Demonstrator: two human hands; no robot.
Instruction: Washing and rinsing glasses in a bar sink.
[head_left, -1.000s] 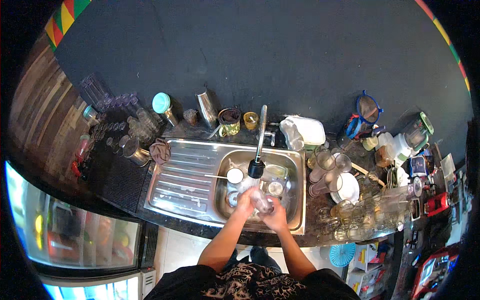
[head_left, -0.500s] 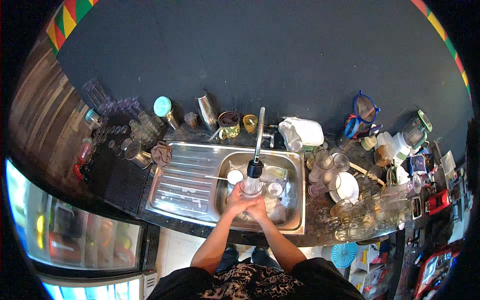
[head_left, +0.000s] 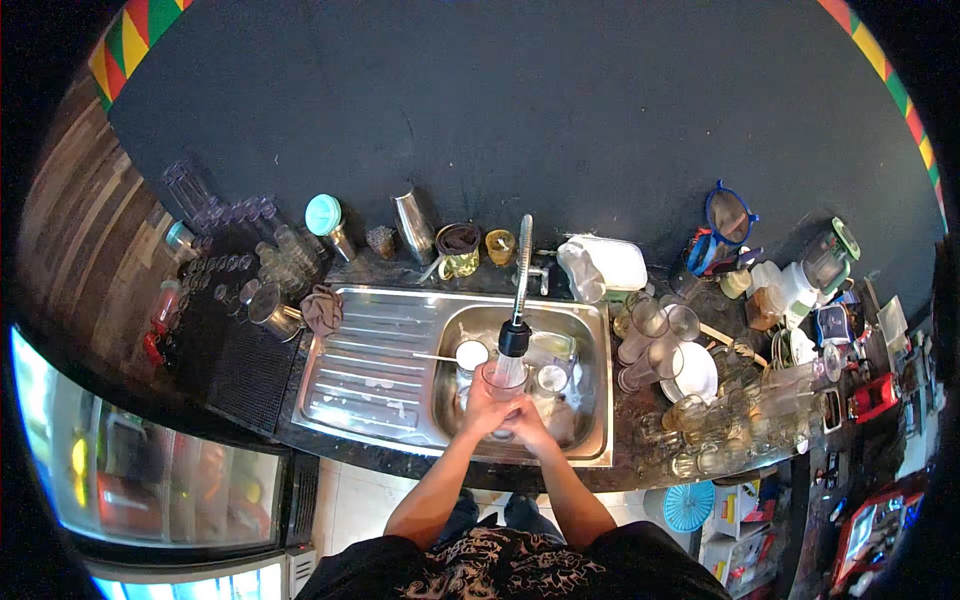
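Observation:
Over the steel sink (head_left: 592, 430), a clear drinking glass (head_left: 504, 374) stands under the black spray head (head_left: 514, 340) of a coiled tap, and water runs into its mouth. My left hand (head_left: 484, 408) wraps round the side of the glass. From the right, my right hand (head_left: 527, 424) closes on its lower part, touching the left; some fingers of both are hidden. Behind the glass, a white-filled cup (head_left: 471, 354) with a long handle reaching left sits in the basin. A small round glass (head_left: 551, 379) and a clear container (head_left: 549, 347) lie to the right.
A ribbed drainboard (head_left: 375, 365) lies left of the basin, with a brown cloth (head_left: 322, 310) at its corner. Steel tumblers and mugs line the wall. Many glasses (head_left: 710, 430) and white plates (head_left: 692, 374) crowd the right counter. A white tub (head_left: 618, 264) stands behind the tap.
My hands and the glass have shifted very slightly within the view, still under the running water. The right hand has turned a little at the base of the glass.

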